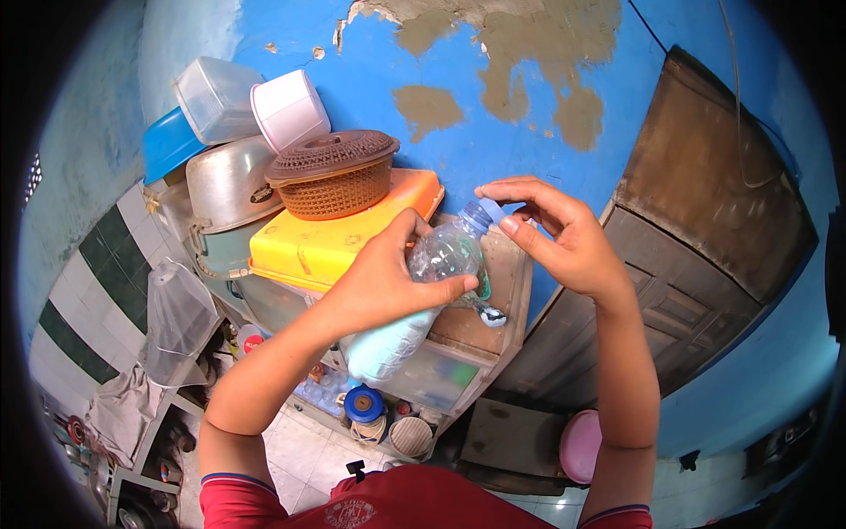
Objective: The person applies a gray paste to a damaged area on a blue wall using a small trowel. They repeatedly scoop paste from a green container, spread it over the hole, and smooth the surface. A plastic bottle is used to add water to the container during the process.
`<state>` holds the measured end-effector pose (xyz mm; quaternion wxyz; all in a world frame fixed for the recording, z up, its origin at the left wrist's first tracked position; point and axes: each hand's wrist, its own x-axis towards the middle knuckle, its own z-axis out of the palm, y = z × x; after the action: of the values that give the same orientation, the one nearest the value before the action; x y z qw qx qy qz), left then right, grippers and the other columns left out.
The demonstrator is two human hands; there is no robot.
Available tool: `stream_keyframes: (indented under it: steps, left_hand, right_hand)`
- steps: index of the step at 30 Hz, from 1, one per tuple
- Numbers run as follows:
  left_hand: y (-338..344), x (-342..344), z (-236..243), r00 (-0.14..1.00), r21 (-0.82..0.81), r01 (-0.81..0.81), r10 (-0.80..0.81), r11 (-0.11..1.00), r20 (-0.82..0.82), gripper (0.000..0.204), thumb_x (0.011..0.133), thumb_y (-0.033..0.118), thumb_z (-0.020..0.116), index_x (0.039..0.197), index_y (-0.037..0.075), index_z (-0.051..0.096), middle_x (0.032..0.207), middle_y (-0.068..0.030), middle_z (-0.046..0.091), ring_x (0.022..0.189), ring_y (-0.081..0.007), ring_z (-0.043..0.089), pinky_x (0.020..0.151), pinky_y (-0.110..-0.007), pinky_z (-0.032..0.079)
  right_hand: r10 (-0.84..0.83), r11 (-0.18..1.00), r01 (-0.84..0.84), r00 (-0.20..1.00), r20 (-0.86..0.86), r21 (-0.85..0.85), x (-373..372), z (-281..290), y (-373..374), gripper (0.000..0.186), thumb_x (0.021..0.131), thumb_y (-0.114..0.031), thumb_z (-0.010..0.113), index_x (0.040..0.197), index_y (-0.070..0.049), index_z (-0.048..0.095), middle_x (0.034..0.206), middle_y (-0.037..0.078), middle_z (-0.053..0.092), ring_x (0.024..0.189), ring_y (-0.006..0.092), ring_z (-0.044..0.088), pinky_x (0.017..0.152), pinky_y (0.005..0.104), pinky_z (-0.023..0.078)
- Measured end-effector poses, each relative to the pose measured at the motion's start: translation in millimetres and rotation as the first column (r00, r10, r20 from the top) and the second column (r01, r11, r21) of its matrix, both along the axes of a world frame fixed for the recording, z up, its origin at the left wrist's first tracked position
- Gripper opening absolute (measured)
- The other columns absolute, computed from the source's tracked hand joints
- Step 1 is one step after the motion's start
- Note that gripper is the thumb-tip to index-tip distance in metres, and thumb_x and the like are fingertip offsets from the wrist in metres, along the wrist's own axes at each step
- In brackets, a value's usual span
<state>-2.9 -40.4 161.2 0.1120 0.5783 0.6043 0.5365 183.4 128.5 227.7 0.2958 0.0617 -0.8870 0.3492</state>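
Observation:
A clear plastic bottle (pixel 445 256) leans in front of me, its lower part filled with something pale blue-white. My left hand (pixel 388 273) is wrapped round its upper body, thumb across the near side. At the bottle's neck is a light blue cap (pixel 493 210). The thumb and fingers of my right hand (pixel 555 229) close about this cap from the right. Whether the cap is seated on the neck or loose, I cannot tell. Behind the bottle, on the brown cabinet top (pixel 502 282), lies a small shiny metal-like piece (pixel 491 315), partly hidden.
An orange plastic container (pixel 308 242) carries a brown lidded woven-look basket (pixel 335 181). Left of it are a metal pot (pixel 227 185), a pink-white tub (pixel 289 110) and a clear box (pixel 220 97). A wooden door (pixel 670 309) stands right; a pink basin (pixel 582 445) is below.

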Motion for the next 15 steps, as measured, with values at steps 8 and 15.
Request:
stream_keyframes:
  steps: [8,15]
  left_hand:
    - [-6,-2,-15,0.979,0.108,0.181,-0.19,0.978,0.075,0.065,0.075,0.037,0.094,0.108,0.0,0.051,0.089,-0.0079,0.06,0.083,-0.0135,0.057,0.072,-0.03,0.048]
    - [-16,11,-24,0.993,0.163,0.117,-0.119,0.98,0.003,0.062,0.075,0.031,0.093,0.109,-0.001,0.052,0.092,-0.0107,0.063,0.086,-0.0165,0.063,0.077,-0.034,0.052]
  right_hand:
    - [0.093,0.982,-0.098,0.995,0.04,0.16,1,13,-10,0.031,0.1,-0.007,0.066,0.13,0.0,0.068,0.128,0.012,0.066,0.114,0.02,0.064,0.095,0.0333,0.053]
    - [-0.206,0.928,0.167,0.975,0.086,0.332,-4,10,-34,0.032,0.097,-0.031,0.074,0.102,0.0,0.068,0.081,0.006,0.062,0.071,0.0165,0.056,0.067,0.0319,0.046]
